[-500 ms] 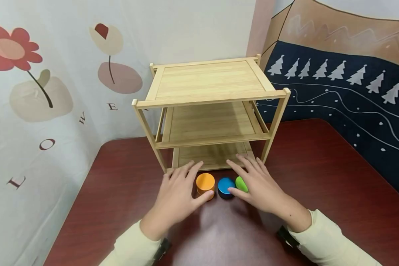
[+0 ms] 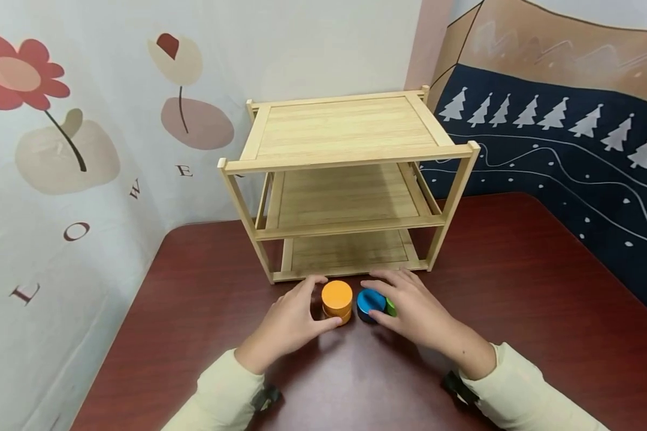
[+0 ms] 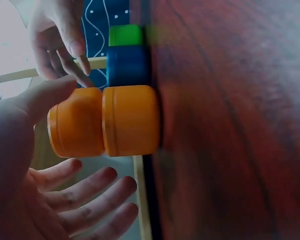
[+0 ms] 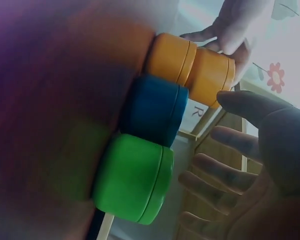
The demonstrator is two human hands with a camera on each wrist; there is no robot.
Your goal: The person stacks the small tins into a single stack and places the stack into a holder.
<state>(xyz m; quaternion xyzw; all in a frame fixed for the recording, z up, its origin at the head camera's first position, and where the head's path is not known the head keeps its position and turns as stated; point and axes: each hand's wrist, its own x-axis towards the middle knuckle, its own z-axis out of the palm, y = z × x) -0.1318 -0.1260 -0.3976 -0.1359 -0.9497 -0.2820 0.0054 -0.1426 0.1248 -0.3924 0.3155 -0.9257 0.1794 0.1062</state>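
Note:
Two orange lidded canisters are stacked, the upper one on the lower one. To their right stand a blue canister and a green canister, side by side on the table. My left hand surrounds the orange stack from the left, its thumb at the near side and its fingers spread beyond. In the left wrist view a gap shows between those fingers and the upper canister. Over the blue and green canisters hovers my right hand, fingers spread and palm holding nothing; it hides most of the green one in the head view.
A three-tier wooden rack stands just behind the canisters, its bottom front bar close to them. The dark red table has a rounded far-left corner. Printed cloths with flowers and white trees hang behind.
Both hands have come lower and nearer the canisters. The left fingers have bent in toward the orange stack, and the right hand has moved slightly left over the blue one. The canisters stay put.

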